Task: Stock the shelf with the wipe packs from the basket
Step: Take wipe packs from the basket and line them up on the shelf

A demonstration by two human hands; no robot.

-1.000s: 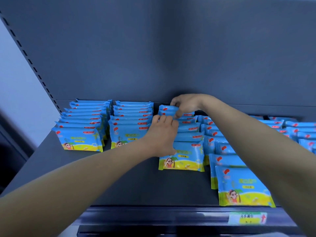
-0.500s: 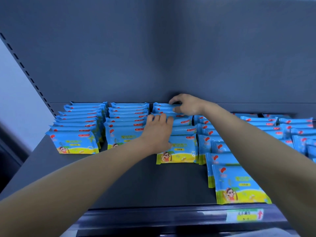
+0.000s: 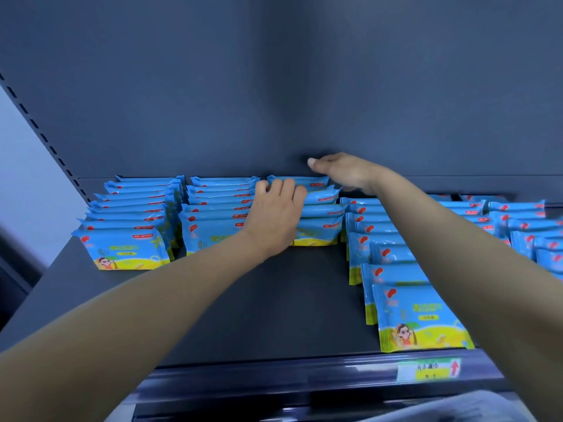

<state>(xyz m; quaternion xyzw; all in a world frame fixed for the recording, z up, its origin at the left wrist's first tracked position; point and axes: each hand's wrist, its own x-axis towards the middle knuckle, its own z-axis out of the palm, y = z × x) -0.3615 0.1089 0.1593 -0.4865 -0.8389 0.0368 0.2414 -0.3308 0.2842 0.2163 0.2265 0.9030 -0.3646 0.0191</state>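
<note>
I am working on the wipe packs (image 3: 320, 208) of the third row from the left. They are standing on edge one behind another on the dark shelf (image 3: 274, 300). Each pack is a flat blue pouch with a red mark near its top and a yellow band along its bottom. The nearest pack (image 3: 420, 318) of the row to the right is also showing a cartoon figure in sunglasses.

My left hand (image 3: 274, 214) is resting on the tops of this row. Its fingers (image 3: 283, 190) are lying lightly bent across the upper edges and pressing down, not wrapping any single pack. Its thumb is hidden. My right hand (image 3: 344, 175) is hovering just above the rearmost pack, close to the back wall (image 3: 274, 102). Its fingers are stretching out loosely to the left and holding nothing.

Two fuller rows are standing to the left, the outer one (image 3: 122, 248) near the slotted upright (image 3: 45, 141). More rows are crowding the right side, and the closest one is reaching almost to the front rail (image 3: 274, 376), just behind a green and yellow price label (image 3: 428, 368). In front of my row bare shelf is running all the way to the rail, bounded by the left rows and that long right row
</note>
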